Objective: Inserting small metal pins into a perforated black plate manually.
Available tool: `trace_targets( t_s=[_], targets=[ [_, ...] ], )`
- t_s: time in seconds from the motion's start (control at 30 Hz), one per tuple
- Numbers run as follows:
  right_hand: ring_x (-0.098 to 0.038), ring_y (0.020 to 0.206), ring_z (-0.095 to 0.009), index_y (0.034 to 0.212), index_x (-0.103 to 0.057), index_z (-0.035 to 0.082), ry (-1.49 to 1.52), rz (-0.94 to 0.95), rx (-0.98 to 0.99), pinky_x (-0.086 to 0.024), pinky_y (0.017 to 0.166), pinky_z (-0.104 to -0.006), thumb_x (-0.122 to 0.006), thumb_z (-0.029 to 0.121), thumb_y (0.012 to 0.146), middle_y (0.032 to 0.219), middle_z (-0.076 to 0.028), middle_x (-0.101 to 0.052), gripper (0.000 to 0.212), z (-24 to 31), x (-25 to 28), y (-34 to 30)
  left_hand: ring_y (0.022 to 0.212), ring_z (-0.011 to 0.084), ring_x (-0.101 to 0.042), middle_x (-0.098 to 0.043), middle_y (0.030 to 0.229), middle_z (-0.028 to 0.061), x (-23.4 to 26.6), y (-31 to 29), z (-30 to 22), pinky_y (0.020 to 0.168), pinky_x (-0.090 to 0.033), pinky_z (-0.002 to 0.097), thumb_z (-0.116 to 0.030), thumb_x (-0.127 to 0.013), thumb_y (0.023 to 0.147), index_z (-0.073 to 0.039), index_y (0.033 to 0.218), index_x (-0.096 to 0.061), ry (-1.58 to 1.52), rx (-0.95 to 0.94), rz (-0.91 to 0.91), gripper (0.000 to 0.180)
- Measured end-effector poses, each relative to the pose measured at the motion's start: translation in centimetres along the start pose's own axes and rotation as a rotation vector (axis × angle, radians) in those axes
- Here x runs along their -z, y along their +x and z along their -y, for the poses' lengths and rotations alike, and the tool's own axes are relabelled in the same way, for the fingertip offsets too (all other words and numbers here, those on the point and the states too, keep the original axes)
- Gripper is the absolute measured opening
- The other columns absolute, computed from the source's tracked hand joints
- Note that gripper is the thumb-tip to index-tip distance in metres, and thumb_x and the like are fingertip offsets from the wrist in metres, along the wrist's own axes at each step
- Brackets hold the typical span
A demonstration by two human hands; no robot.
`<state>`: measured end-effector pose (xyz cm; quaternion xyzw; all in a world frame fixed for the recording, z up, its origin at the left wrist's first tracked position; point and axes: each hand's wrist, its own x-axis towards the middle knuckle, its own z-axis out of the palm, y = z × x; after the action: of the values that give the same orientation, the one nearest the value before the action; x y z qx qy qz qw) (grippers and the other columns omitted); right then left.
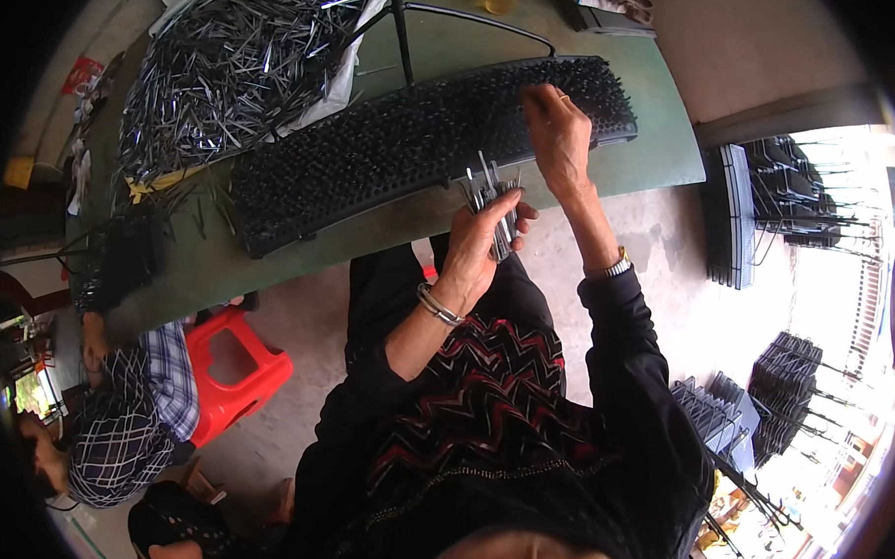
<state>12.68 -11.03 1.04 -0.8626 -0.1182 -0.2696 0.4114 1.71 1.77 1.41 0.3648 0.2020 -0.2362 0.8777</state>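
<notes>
Clearly the work in hand is setting thin metal pins into the long black studded strip (413,140) that lies slantwise across the green bench (659,154). The left hand (483,243) is closed around a small bundle of pins (492,197), their tips fanning up past the fingers, held just off the near edge of the strip. The right hand (559,136) is up over the strip's right end, fingertips pinched down on its surface; whether a single pin sits between them I cannot tell, as the fingers hide it.

To do this well, I judge the bundle should stay close beside the working hand, as it is, so each pin has only a short way to travel. The left grip wants to be firm enough to keep the pins from sliding out, yet loose enough at the top for one to be drawn free without dragging its neighbours. The right hand should come straight down on the strip, not at a slant, and work along in order so no spot is missed.

A big heap of loose pins (238,60) lies on a pale sheet at the bench's far left, well apart from both hands. Another person in a checked shirt (158,378) sits lower left by a red stool (233,366), and stacks of finished black strips (736,216) stand on the floor to the right.
</notes>
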Motion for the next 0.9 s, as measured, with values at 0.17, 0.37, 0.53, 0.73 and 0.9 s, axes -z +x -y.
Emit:
trace_targets(
  t_s=[0.17,0.37,0.53,0.73,0.9],
  targets=[
    [-0.062,0.071,-0.028,0.096,-0.07,0.012,-0.236,0.045,0.052,-0.05,0.059,-0.035,-0.068,0.014,0.082,0.088,-0.009,-0.058,0.015,1.1,0.0,-0.7,0.066,0.0132,-0.059,-0.065,0.078,0.0093,0.3,-0.2,-0.1,0.051,-0.044,0.0246,-0.017,-0.065,0.087,-0.002,0.096,-0.062,0.001,-0.007,-0.018,0.018],
    [-0.058,0.067,-0.014,0.097,-0.066,0.001,0.134,0.608,-0.419,-0.046,0.06,-0.0282,-0.066,0.015,0.085,0.077,-0.008,-0.062,0.018,4.2,5.4,-1.0,0.066,0.0117,-0.061,-0.068,0.079,0.0086,0.2,-0.5,-0.1,0.051,-0.043,0.0237,-0.021,-0.067,0.085,-0.004,0.093,-0.064,0.044,-0.065,-0.046,0.02],
    [-0.061,0.063,-0.012,0.09,-0.062,-0.001,0.229,0.568,-0.464,-0.048,0.059,-0.0274,-0.057,0.009,0.089,0.074,-0.007,-0.064,0.011,5.3,6.1,-2.2,0.069,0.0137,-0.063,-0.069,0.085,0.0108,-0.2,-0.3,-0.1,0.052,-0.045,0.0249,-0.021,-0.067,0.085,-0.003,0.097,-0.064,0.054,-0.09,-0.018,0.022],
    [-0.06,0.06,-0.011,0.092,-0.061,0.002,0.042,0.076,-0.261,-0.047,0.055,-0.0259,-0.056,0.007,0.09,0.073,-0.007,-0.063,0.007,3.7,3.9,-0.2,0.075,0.018,-0.066,-0.069,0.09,0.0131,-0.7,-0.4,-0.3,0.058,-0.052,0.029,-0.019,-0.066,0.086,-0.002,0.1,-0.063,-0.037,-0.077,-0.068,0.022],
    [-0.059,0.059,-0.027,0.088,-0.058,0.003,-0.028,-0.066,-0.091,-0.046,0.054,-0.0349,-0.059,0.003,0.086,0.068,-0.013,-0.058,0.002,0.6,0.8,0.4,0.07,0.0163,-0.064,-0.068,0.087,0.013,-0.5,-0.4,0.0,0.055,-0.051,0.028,-0.017,-0.065,0.087,-0.002,0.1,-0.062,0.014,-0.033,-0.065,0.019]
  ],
)
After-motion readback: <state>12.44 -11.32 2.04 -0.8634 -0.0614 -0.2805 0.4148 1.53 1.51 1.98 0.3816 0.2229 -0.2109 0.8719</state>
